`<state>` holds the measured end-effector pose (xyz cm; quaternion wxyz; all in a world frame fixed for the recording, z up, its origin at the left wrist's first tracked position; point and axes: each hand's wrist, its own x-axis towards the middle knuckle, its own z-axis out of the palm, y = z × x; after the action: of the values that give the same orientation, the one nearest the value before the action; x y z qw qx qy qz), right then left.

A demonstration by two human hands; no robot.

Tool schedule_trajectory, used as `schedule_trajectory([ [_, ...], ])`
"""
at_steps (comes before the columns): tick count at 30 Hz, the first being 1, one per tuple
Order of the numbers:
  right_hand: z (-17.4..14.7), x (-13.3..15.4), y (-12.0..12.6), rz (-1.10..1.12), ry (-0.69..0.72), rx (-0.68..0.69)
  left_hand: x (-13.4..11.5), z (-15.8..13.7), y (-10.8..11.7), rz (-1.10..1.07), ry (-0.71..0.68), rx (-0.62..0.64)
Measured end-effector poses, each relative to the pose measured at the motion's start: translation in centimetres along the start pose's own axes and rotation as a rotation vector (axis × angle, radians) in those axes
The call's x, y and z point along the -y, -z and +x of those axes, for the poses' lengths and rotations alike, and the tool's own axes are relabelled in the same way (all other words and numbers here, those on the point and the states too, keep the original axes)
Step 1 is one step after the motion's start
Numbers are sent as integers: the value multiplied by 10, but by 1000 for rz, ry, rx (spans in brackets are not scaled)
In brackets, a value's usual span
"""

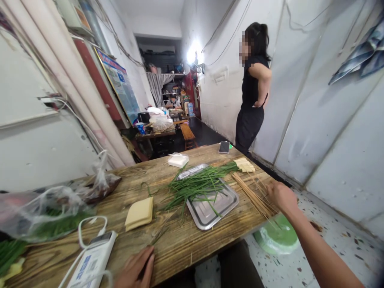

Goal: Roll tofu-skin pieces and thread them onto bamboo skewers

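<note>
My left hand [135,267] rests at the table's near edge, fingers stretched out and slightly apart. Its fingertips are beside a few thin chive stems [161,234]. At the right edge, my right hand [282,196] is closed on a thin bamboo skewer, partly hidden by the fingers. A bundle of bamboo skewers [250,195] lies beside that hand. Long green chives [198,184] are heaped across a metal tray [207,218]. Folded tofu sheets [139,214] form a stack left of the tray, and more pale tofu pieces [244,164] lie beyond the skewers.
A white power strip [93,260] with cables and plastic bags of greens [60,216] occupy the left side. A white box [178,160] and a phone [224,147] lie at the back. A person [253,88] stands beyond the table; a green stool [277,236] is below its right edge.
</note>
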<state>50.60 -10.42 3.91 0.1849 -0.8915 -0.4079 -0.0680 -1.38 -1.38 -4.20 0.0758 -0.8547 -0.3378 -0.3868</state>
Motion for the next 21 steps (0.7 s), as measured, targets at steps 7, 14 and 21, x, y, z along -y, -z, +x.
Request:
schedule_trajectory([
  [7,-60,51,-11,90,457,115,-16,6,3,-52,143,55],
  [14,-28,143,-40,76,743,244,-23,10,5,-81,211,70],
  [21,28,199,-67,-123,649,162,-28,13,9,-98,235,74],
])
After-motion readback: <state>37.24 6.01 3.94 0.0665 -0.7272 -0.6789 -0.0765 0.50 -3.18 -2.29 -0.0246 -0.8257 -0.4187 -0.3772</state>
